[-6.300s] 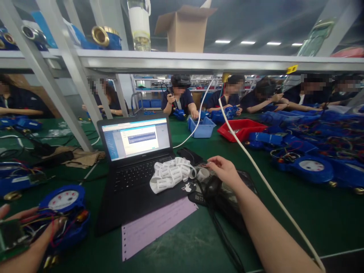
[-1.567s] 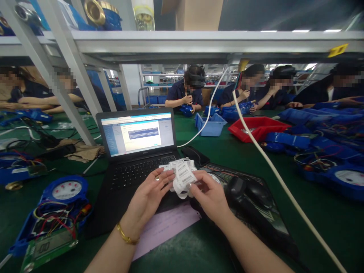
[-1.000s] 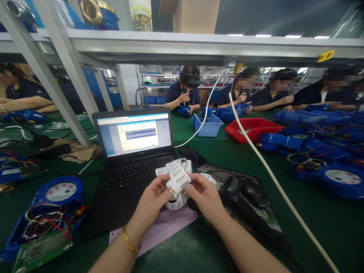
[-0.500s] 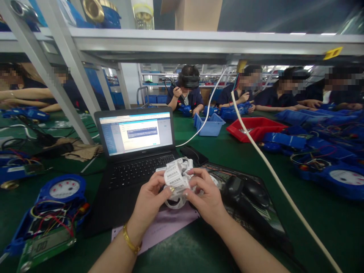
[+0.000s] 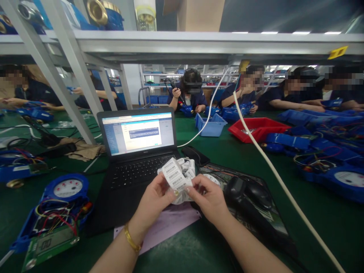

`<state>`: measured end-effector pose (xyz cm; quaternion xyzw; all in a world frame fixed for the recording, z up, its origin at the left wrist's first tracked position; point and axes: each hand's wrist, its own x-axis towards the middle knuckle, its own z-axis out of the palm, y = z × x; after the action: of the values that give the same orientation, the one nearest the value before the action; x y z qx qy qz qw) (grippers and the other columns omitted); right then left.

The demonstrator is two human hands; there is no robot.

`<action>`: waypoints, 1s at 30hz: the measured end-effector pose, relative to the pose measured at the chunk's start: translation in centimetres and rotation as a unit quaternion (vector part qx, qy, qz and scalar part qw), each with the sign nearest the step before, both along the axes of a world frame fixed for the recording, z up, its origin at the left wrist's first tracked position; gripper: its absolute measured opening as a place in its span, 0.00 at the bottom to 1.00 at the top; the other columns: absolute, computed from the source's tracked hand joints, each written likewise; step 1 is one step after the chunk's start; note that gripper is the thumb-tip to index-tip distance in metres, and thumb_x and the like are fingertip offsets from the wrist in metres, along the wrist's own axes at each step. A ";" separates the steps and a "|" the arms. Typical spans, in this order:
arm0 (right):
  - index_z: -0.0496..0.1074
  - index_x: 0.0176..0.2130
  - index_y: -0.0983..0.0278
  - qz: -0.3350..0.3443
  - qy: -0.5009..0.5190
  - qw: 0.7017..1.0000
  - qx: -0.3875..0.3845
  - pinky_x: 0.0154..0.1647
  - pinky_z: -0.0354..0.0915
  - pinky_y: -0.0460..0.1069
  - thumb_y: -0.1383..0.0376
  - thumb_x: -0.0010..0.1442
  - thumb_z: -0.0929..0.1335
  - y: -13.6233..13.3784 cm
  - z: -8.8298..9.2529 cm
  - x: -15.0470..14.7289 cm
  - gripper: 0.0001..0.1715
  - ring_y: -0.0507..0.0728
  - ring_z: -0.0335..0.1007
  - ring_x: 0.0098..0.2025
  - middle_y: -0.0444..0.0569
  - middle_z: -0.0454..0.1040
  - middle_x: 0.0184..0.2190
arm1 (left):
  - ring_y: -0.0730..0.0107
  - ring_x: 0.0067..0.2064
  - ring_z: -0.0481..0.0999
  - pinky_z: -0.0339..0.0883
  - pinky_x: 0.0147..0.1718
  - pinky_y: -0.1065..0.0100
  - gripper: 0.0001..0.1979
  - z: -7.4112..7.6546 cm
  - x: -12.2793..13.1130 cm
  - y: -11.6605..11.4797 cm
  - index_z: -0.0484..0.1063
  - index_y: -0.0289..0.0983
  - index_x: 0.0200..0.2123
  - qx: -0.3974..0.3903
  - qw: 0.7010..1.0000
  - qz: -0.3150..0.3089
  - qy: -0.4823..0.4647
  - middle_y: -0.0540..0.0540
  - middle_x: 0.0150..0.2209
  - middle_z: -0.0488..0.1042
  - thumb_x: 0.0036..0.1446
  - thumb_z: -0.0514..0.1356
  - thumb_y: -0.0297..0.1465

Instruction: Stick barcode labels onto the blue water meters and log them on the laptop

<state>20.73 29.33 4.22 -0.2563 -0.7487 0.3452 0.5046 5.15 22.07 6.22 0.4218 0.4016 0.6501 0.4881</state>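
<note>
Head view: both bare hands meet over the front right corner of the laptop (image 5: 119, 189), which stands open on the green worktop (image 5: 179, 244). Between them they hold a white strip of barcode labels (image 5: 174, 174), raised with its printed face up. The left hand (image 5: 153, 195) pinches it at its near left side, thumb against curled fingers; the right hand (image 5: 212, 197) is closed likewise on the near right side. More labels (image 5: 190, 167) lie bunched just behind the strip. Beneath the hands, a purple sheet (image 5: 162, 229) reaches out from the laptop's front edge toward the worktop's near edge. A blue meter (image 5: 66, 185) with loose wires and a green circuit board (image 5: 51, 244) lies toward the worktop's left edge. On the right, a black scanner (image 5: 248, 212) rests beside a mouse (image 5: 257, 192) on a dark mat (image 5: 274, 217).
</note>
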 end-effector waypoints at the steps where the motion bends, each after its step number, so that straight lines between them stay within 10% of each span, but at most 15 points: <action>1: 0.68 0.25 0.63 -0.002 0.002 1.000 -0.019 0.22 0.56 0.45 0.61 0.55 0.69 0.0 0.0 0.0 0.11 0.51 0.60 0.22 0.41 0.66 0.21 | 0.57 0.48 0.73 0.67 0.48 0.63 0.27 0.1 0.1 0.0 0.71 0.36 0.49 -0.002 1.000 -0.003 0.012 0.40 0.48 0.74 0.45 0.71 0.32; 13: 0.73 0.32 0.63 0.035 0.020 0.998 0.049 0.26 0.59 0.45 0.67 0.59 0.66 -0.1 0.4 0.0 0.06 0.52 0.64 0.28 0.46 0.69 0.28 | 0.65 0.41 0.75 0.68 0.41 0.71 0.14 -0.4 -0.3 0.0 0.74 0.37 0.41 0.000 0.998 0.039 0.039 0.43 0.41 0.76 0.51 0.67 0.34; 20: 0.69 0.36 0.63 0.002 0.082 0.992 -0.098 0.24 0.62 0.45 0.59 0.58 0.69 0.5 -0.4 0.2 0.09 0.53 0.67 0.26 0.45 0.71 0.26 | 0.59 0.49 0.73 0.66 0.49 0.66 0.24 -0.3 -0.2 -0.2 0.70 0.36 0.49 -0.020 0.994 0.021 0.102 0.39 0.49 0.73 0.48 0.69 0.32; 30: 0.59 0.54 0.63 0.085 -0.040 0.996 0.001 0.54 0.64 0.57 0.70 0.55 0.62 -0.4 0.1 0.2 0.26 0.60 0.69 0.51 0.54 0.72 0.49 | 0.59 0.46 0.74 0.68 0.36 0.72 0.27 -0.2 -0.3 0.3 0.68 0.36 0.50 -0.032 0.997 0.010 -0.072 0.39 0.47 0.73 0.46 0.70 0.33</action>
<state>20.90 28.89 4.31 -0.2043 -0.7877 0.3758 0.4434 4.83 22.32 6.05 0.3544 0.3901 0.6704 0.5223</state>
